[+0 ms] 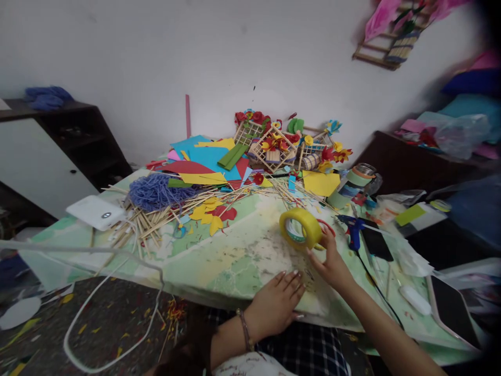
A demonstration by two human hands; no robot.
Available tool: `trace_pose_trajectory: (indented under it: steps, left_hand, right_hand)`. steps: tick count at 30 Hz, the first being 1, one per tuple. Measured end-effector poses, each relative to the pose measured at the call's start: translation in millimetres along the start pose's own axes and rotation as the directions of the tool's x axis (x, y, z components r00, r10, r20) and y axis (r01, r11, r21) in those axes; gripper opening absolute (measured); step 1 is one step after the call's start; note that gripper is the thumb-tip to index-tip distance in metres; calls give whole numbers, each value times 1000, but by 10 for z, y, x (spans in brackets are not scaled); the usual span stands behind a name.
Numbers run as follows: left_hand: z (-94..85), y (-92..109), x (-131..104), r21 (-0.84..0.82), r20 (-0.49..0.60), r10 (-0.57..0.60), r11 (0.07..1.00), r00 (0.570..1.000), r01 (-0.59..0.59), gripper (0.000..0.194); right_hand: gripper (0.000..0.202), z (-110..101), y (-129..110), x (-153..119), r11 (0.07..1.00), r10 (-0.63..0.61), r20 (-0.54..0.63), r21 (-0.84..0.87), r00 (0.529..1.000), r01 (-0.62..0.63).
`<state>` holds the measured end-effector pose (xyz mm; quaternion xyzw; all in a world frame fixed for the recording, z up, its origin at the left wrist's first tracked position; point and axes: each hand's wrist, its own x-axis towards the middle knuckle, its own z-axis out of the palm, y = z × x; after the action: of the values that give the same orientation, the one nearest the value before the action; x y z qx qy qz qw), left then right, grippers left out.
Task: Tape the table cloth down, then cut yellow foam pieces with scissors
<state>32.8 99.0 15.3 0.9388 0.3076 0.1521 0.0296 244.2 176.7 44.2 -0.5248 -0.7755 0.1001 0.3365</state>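
At the bottom centre of the frame, our left hand (pixel 276 305) lies palm down on the green patterned tablecloth (pixel 230 261), open and empty, a bracelet (pixel 245 329) at its wrist. Just right of it, our right hand (pixel 332 263) reaches in from the lower right, thumb and fingers gripping the near right edge of a yellow tape roll (pixel 312 227).

The roll is right of the frame's middle, up and left of our right hand and above, slightly right of, our left. It stands tilted on edge, its hole facing us and a little left, so its axis points roughly our way. Our right hand is the nearer, touching it; our left lies apart. Part of a red ring (pixel 327 225) shows behind it; we cannot tell what that belongs to.

Farther right lie a blue glue gun (pixel 355 233) and a dark phone (pixel 376 241). At left are a white power bank (pixel 95 210), thin wooden sticks (pixel 146 225) and tangled blue yarn (pixel 158 192). Beyond, coloured paper (pixel 209 159) and lattice stick frames (pixel 256 151) with paper flowers (pixel 274 142) line the wall (pixel 156 57).
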Motion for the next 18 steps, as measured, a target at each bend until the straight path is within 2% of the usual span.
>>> trace_pose_trajectory:
  steps: [2,5,8,10,14,18]
  left_hand:
    - [-7,-2,5,1,8,3,1000,1000,-3,57]
    - [10,-3,13,10,16,10,1000,1000,-10,57]
    - [37,-1,19,23,18,12,1000,1000,-12,56]
    - [47,0,21,31,15,14,999,1000,-15,55]
    - [43,-3,19,46,4,21,999,1000,-21,54]
    - [28,-5,13,50,0,32,998,999,-32,54]
  right_hand:
    - [78,-128,17,-161,998,-1,-54,56,999,4]
    - [75,-328,-41,-297,998,-31,-121,42,992,36]
    - [68,-423,-129,-344,989,-125,-50,-87,991,120]
    - [64,-394,-170,-323,962,-211,36,-168,977,214]
    - [67,-215,-229,-70,923,-310,153,-190,938,335]
    - [67,-137,-367,436,871,-437,172,-162,883,463]
